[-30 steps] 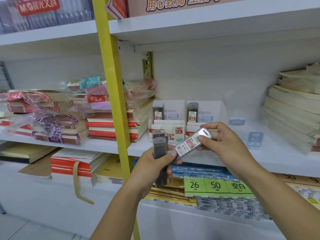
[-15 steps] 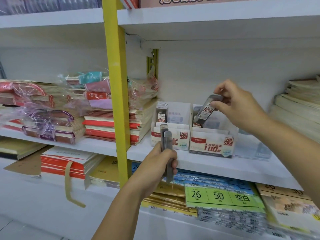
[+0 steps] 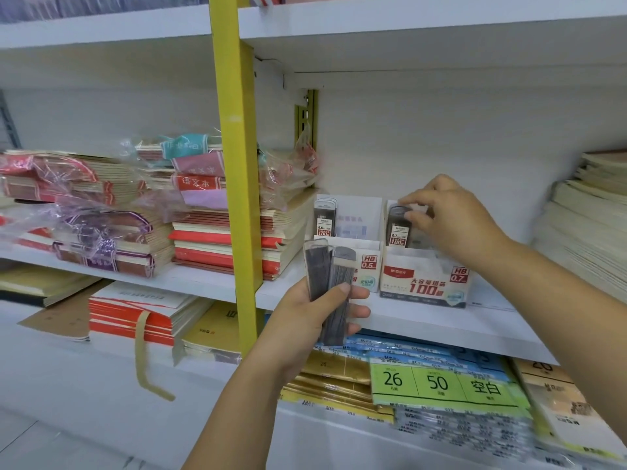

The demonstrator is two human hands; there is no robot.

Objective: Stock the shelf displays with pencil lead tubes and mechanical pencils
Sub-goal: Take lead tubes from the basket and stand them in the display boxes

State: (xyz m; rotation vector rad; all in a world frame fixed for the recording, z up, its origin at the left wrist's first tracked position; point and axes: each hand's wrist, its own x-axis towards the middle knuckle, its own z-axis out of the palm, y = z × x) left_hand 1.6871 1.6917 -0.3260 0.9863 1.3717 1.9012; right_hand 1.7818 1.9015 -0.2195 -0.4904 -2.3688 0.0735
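Right hand point(image 3: 454, 222): fingertips pinched on top of a dark lead tube point(image 3: 397, 227) standing in the right box.
Left hand point(image 3: 317, 320): wrapped around two flat, clear tubes point(image 3: 330, 283), grey leads inside, held near the shelf edge.
Right box point(image 3: 424, 281): white card, "HB 0.7", "100".
Left box point(image 3: 368, 266): "HB 0.5".
Shelf point(image 3: 441, 325): white, smooth.

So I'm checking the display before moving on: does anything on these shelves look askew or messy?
The two lead display boxes, HB 0.5 and HB 0.7, stand straight. What stands out is the plastic-wrapped notebook bundles left of the yellow post: their wrap is torn and loose. A paper strap dangles off the lower stack.
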